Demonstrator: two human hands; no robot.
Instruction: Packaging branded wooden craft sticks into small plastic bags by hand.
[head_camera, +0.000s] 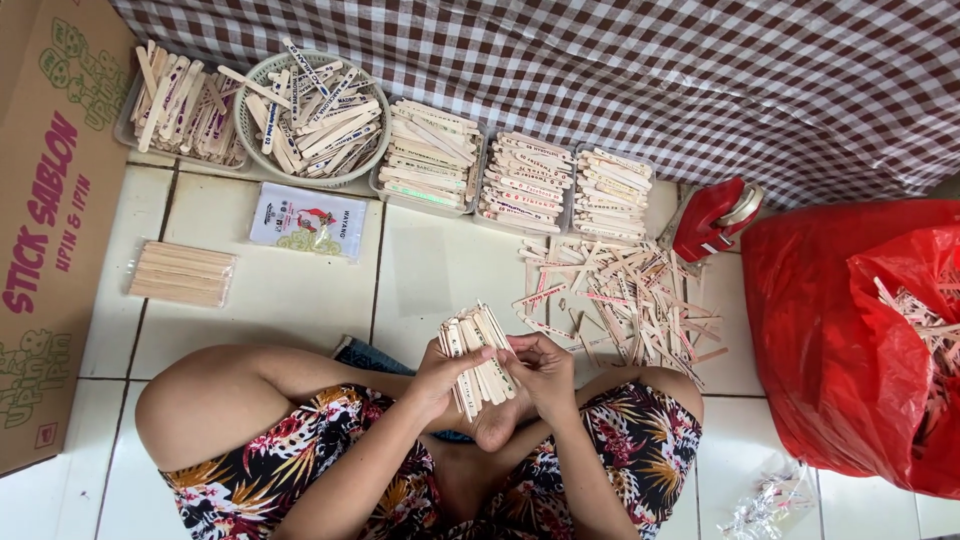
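Gripping stick bundle (480, 358) in both hands, left hand (440, 378) and right hand (545, 372) closed round it, above my lap, near the loose pile (625, 295). Bundle's fanned; risk: slack grip spills sticks into that pile.

White tiled floor, spread with wooden sticks

On the tiled floor (290, 300) lie a loose heap of sticks (625, 295), a wrapped stick bundle (182, 273), a flat printed packet (307, 221), a round basket (310, 110), clear trays (525, 182) of sorted sticks, a red tape dispenser (712, 220), a red plastic bag (850, 340) and a cardboard box (50, 220).
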